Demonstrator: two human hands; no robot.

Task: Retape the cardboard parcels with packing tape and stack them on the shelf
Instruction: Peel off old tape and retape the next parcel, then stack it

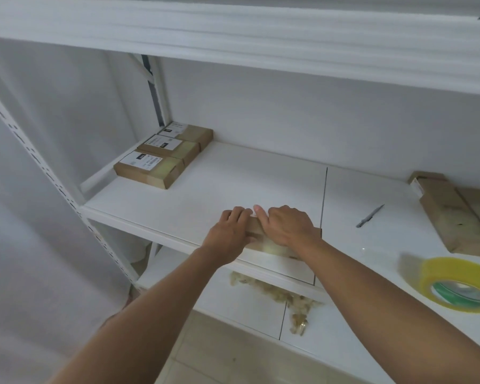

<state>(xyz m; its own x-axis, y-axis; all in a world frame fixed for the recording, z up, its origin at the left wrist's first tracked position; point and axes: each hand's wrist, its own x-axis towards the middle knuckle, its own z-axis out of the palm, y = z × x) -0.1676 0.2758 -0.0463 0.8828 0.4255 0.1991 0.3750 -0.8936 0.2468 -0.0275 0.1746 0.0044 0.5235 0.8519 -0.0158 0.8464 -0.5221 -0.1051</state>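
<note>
Head view: a cardboard parcel (pixel 261 239) lies flat on the white shelf (pixel 233 176), near its front edge, just below frame centre. The left hand (pixel 230 234) grips the parcel's left end, fingers curled over the far edge. The right hand (pixel 286 225) covers the parcel's right portion, its knuckles bent and fingers pressed down on the top face; whether they curl round an edge cannot be told. Both hands touch the parcel and meet at its far edge. At 10 o'clock from the hands, three labelled parcels (pixel 164 156) sit in a row, touching, at the shelf's rear left corner. At 3 o'clock lies a pen (pixel 370 216). At 4 o'clock rests a yellow tape roll (pixel 455 284). At 2 o'clock, at the frame's right edge, lie further cardboard parcels (pixel 452 212).
</note>
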